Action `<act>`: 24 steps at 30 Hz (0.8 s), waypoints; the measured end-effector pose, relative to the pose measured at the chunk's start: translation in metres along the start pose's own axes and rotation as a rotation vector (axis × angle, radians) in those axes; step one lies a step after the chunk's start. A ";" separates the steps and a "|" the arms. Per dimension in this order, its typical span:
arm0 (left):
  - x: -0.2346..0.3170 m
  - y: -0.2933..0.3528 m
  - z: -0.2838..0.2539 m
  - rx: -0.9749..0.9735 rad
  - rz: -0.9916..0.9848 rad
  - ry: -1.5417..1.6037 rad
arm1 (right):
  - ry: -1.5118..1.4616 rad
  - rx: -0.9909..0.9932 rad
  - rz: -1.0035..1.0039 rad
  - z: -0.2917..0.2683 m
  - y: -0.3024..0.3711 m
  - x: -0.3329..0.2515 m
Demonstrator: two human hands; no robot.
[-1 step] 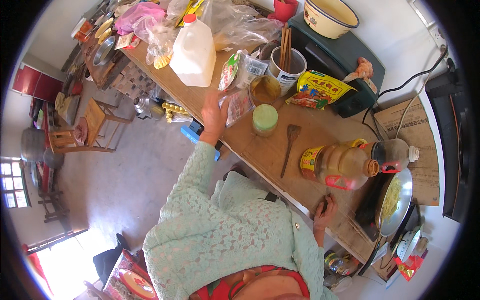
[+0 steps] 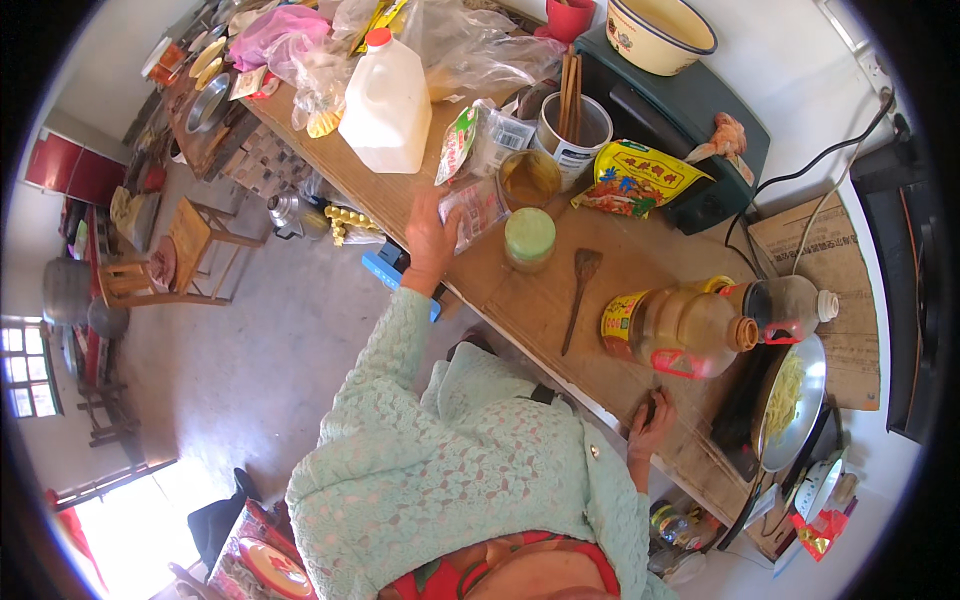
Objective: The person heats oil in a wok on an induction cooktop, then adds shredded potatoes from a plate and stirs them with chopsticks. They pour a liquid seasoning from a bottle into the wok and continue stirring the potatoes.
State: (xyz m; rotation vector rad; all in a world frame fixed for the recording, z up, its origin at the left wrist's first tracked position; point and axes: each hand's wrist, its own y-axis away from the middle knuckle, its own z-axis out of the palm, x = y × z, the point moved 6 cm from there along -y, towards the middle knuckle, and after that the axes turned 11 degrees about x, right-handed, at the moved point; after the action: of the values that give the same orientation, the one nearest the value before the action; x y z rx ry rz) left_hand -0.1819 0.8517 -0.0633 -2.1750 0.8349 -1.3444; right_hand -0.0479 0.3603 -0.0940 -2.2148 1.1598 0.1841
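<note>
My left hand (image 2: 430, 242) is at the table's front edge, its fingers closed on the near side of a clear plastic packet (image 2: 476, 212). Past the packet stand a brown-smeared jar (image 2: 530, 180) and a jar with a green lid (image 2: 530, 238). A white jug with a red cap (image 2: 385, 115) stands just beyond this hand. My right hand (image 2: 650, 425) rests on the table edge farther right, fingers apart and holding nothing. Near it lie a large oil bottle (image 2: 680, 335) and a wooden spatula (image 2: 578, 300). A pan (image 2: 808, 385) with pale shreds sits to its right.
A tub with chopsticks (image 2: 585, 130) and a yellow seasoning bag (image 2: 640, 180) stand toward the back. Behind them a dark green box (image 2: 690, 120) carries a cream enamel basin (image 2: 665, 38). A second bottle (image 2: 790, 308) lies beside the oil bottle. A wooden chair (image 2: 185, 250) stands left.
My left hand has shifted very slightly at the packet. My right hand and the things on the table have stayed in place.
</note>
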 end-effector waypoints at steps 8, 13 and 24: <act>0.024 0.035 0.002 -0.148 0.057 -0.058 | -0.013 -0.006 0.002 -0.002 -0.002 0.000; 0.006 0.045 0.007 -0.146 0.042 -0.135 | -0.006 -0.005 -0.004 -0.001 -0.003 0.002; -0.002 0.051 -0.043 0.158 -0.047 -0.105 | -0.072 0.014 0.007 -0.003 -0.001 0.001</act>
State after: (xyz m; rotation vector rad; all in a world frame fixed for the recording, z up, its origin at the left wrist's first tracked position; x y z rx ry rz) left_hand -0.2350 0.8141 -0.0796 -2.1334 0.6202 -1.2606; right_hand -0.0472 0.3584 -0.0917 -2.1743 1.1268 0.2562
